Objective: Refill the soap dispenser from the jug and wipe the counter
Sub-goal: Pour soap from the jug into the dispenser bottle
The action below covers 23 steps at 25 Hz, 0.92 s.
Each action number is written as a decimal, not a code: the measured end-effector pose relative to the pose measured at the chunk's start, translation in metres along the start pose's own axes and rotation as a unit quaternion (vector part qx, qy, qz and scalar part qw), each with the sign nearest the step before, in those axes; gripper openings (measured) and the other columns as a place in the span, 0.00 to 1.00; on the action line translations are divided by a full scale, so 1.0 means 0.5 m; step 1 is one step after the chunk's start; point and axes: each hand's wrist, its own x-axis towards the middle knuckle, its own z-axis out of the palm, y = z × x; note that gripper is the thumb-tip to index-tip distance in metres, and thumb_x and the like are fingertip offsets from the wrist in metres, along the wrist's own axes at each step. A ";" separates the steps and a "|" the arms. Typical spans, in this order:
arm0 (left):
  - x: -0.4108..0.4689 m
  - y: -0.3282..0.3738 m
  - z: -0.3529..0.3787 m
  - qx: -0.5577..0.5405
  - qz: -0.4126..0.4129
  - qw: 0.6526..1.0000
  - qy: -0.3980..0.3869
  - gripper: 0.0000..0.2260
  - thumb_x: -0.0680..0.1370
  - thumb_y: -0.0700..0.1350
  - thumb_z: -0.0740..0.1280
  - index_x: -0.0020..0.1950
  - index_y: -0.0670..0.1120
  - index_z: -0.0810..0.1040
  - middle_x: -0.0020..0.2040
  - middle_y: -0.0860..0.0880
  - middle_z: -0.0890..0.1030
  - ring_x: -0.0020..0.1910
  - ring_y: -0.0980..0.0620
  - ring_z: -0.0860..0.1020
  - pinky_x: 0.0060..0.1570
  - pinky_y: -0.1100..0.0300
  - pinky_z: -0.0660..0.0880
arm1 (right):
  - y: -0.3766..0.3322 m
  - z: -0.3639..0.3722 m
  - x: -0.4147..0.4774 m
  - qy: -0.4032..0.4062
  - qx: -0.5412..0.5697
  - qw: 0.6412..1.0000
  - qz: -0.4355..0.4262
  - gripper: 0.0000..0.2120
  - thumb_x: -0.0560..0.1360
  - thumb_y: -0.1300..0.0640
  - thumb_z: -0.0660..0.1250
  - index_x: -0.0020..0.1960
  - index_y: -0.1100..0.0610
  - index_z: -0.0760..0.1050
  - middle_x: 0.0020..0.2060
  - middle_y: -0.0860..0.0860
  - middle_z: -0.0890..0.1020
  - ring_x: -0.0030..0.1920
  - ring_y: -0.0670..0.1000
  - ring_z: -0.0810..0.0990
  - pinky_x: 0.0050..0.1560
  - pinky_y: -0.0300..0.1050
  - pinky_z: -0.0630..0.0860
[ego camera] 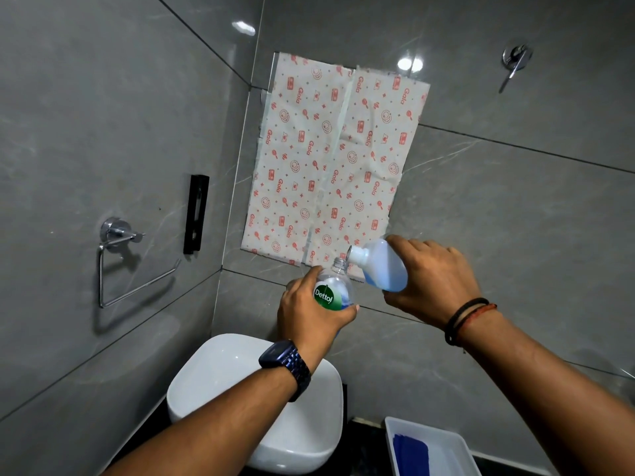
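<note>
My left hand (311, 317) grips a clear soap dispenser bottle (335, 290) with a green Dettol label, held up in the air above the basin, its neck open with no pump on it. My right hand (434, 280) holds a translucent jug (381, 264) of blue liquid, tipped so its white spout sits just above and right of the dispenser's open neck. The blue liquid lies pooled at the jug's lower end. I cannot tell whether any stream is running into the bottle.
A white basin (213, 369) sits below my left arm on a dark counter. A white tray (457, 444) with a blue cloth (410, 453) stands at the lower right. Patterned paper (330, 159) covers the wall ahead; a chrome ring holder (118, 255) hangs left.
</note>
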 end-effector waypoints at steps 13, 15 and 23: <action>-0.001 -0.003 0.000 0.002 -0.007 1.000 -0.002 0.38 0.59 0.57 0.79 0.66 0.52 0.72 0.58 0.51 0.79 0.53 0.53 0.76 0.47 0.61 0.75 | 0.000 -0.004 0.006 -0.005 -0.024 1.000 -0.012 0.37 0.62 0.44 0.75 0.67 0.48 0.62 0.55 0.50 0.80 0.51 0.56 0.77 0.48 0.51 0.74; -0.001 -0.003 0.000 0.001 -0.010 1.000 -0.002 0.38 0.59 0.57 0.79 0.66 0.53 0.71 0.59 0.51 0.78 0.53 0.53 0.76 0.47 0.60 0.75 | 0.000 -0.004 0.008 -0.003 -0.032 0.999 -0.015 0.38 0.62 0.44 0.75 0.67 0.48 0.62 0.55 0.51 0.81 0.51 0.56 0.77 0.48 0.52 0.74; 0.002 -0.005 0.004 0.006 -0.007 1.000 -0.001 0.39 0.59 0.57 0.79 0.67 0.52 0.71 0.59 0.50 0.78 0.54 0.53 0.75 0.48 0.59 0.75 | 0.005 0.000 0.015 -0.001 -0.051 0.998 -0.023 0.38 0.61 0.45 0.76 0.65 0.48 0.62 0.55 0.51 0.81 0.50 0.56 0.78 0.47 0.53 0.76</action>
